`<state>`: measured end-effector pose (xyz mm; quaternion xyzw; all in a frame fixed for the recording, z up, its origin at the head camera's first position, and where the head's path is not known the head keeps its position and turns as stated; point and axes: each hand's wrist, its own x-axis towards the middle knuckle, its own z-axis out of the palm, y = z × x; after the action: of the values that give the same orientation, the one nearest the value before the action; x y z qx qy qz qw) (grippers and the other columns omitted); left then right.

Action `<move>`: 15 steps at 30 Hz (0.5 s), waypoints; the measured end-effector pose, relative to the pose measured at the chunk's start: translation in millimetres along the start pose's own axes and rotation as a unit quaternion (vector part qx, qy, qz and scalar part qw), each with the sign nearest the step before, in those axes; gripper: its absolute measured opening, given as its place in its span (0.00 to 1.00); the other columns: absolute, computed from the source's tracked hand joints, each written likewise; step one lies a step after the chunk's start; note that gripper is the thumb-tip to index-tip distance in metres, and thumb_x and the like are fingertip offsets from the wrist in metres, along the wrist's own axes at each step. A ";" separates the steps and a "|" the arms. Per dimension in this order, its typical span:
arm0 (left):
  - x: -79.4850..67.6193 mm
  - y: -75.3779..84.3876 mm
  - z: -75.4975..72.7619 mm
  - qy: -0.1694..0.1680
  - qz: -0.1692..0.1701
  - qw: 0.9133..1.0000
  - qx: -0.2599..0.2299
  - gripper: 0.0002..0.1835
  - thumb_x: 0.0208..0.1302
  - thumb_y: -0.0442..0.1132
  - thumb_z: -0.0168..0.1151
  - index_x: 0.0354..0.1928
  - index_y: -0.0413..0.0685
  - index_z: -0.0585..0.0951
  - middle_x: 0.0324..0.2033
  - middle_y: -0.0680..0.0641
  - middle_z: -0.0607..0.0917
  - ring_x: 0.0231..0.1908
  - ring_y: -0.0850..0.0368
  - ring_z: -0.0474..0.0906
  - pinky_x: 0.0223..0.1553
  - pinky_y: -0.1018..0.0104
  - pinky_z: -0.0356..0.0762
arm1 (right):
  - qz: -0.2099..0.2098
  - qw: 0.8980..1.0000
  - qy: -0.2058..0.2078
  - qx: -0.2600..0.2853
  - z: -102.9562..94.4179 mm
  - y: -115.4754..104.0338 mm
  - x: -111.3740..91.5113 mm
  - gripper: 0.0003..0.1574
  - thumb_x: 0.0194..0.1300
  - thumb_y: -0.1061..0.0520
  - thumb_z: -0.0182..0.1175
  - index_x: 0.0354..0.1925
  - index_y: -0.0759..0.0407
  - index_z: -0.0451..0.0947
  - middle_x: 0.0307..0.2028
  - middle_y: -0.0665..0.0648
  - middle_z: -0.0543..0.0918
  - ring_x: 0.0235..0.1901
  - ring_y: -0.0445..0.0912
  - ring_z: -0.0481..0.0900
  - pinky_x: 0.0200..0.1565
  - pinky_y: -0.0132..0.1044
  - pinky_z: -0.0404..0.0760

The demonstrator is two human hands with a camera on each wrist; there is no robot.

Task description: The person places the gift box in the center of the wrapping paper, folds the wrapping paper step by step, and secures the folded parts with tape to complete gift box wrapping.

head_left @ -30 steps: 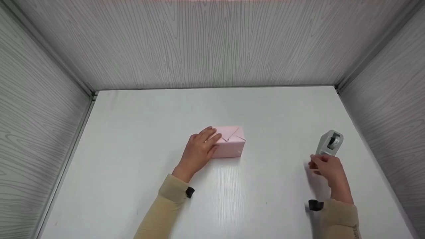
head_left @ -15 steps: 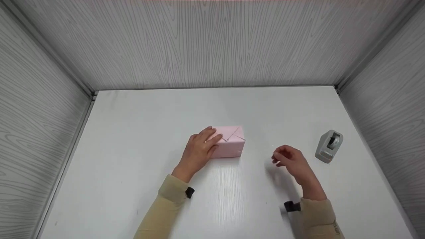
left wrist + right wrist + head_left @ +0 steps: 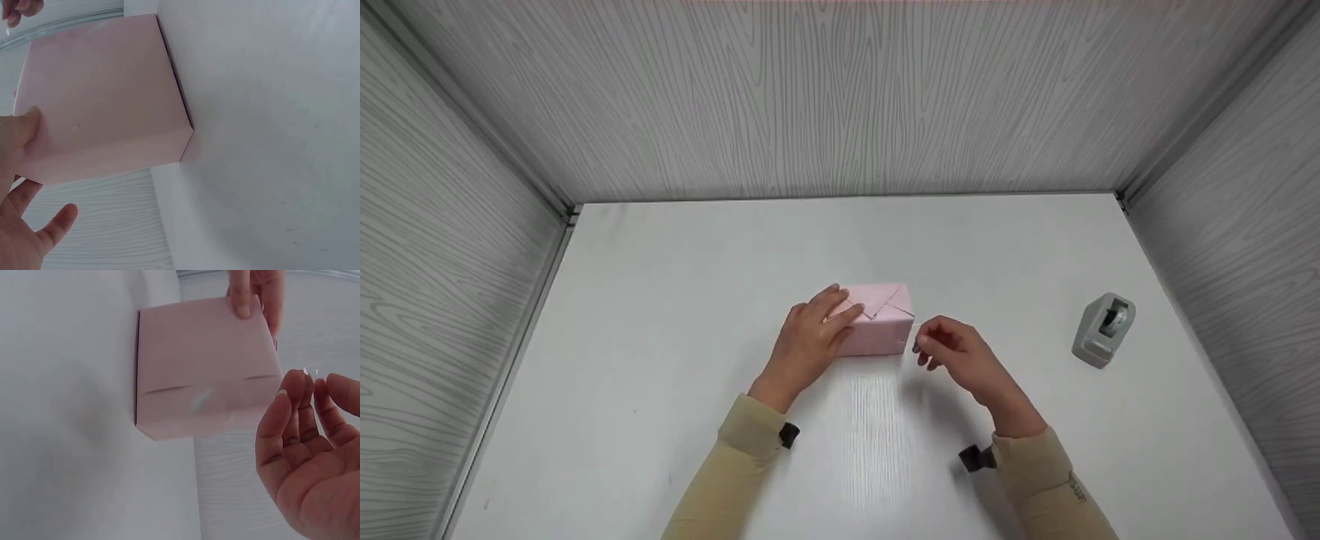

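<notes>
A pink paper-wrapped box (image 3: 877, 335) lies mid-table, with folded triangular flaps on its top. My left hand (image 3: 804, 341) holds it at the left end, the thumb on its near side and fingers over the top. Just off the box's right end is my right hand (image 3: 960, 356), its fingertips pinching a small piece of clear tape (image 3: 306, 372) that shows only as a thin glint. On the side facing the right wrist camera, a shiny strip of clear tape (image 3: 201, 400) lies across the pink paper.
A grey tape dispenser (image 3: 1102, 330) stands on the right part of the white table (image 3: 660, 300). Grey wood-grain panels (image 3: 840, 97) wall in the back and both sides.
My right hand has moved left from the tape dispenser to beside the box's right end, carrying the tape piece. My left hand and the box have stayed in place.
</notes>
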<state>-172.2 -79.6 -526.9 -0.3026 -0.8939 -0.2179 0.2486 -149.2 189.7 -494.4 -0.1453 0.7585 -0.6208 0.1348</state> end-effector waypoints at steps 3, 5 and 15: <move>-0.6 -0.4 0.0 -0.001 -0.001 1.000 -0.001 0.17 0.66 0.41 0.65 0.57 0.55 0.82 0.59 0.46 0.78 0.65 0.50 0.68 0.49 0.49 0.75 | -0.003 1.000 -0.016 0.025 12.1 -6.4 7.9 0.18 0.72 0.56 0.57 0.46 0.73 0.72 0.38 0.68 0.79 0.34 0.54 0.79 0.36 0.44 0.80; -0.6 -0.2 -0.6 -0.003 -0.001 1.000 0.000 0.18 0.66 0.41 0.65 0.57 0.56 0.82 0.59 0.46 0.78 0.65 0.50 0.67 0.50 0.49 0.75 | -0.003 0.999 -0.025 0.046 19.5 -10.4 13.3 0.19 0.72 0.56 0.57 0.47 0.74 0.71 0.38 0.68 0.78 0.34 0.56 0.78 0.36 0.45 0.80; -0.2 1.2 -1.5 -0.013 -0.007 1.000 0.005 0.18 0.67 0.41 0.64 0.58 0.54 0.81 0.60 0.46 0.77 0.66 0.51 0.66 0.51 0.48 0.75 | 0.058 0.994 0.000 0.094 42.0 -26.1 36.4 0.11 0.72 0.60 0.56 0.43 0.69 0.75 0.36 0.59 0.81 0.34 0.53 0.77 0.34 0.38 0.77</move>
<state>-170.8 -79.6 -525.6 -0.2981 -0.9001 -0.2114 0.2371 -165.2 132.8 -477.8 -0.0879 0.7039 -0.6806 0.1834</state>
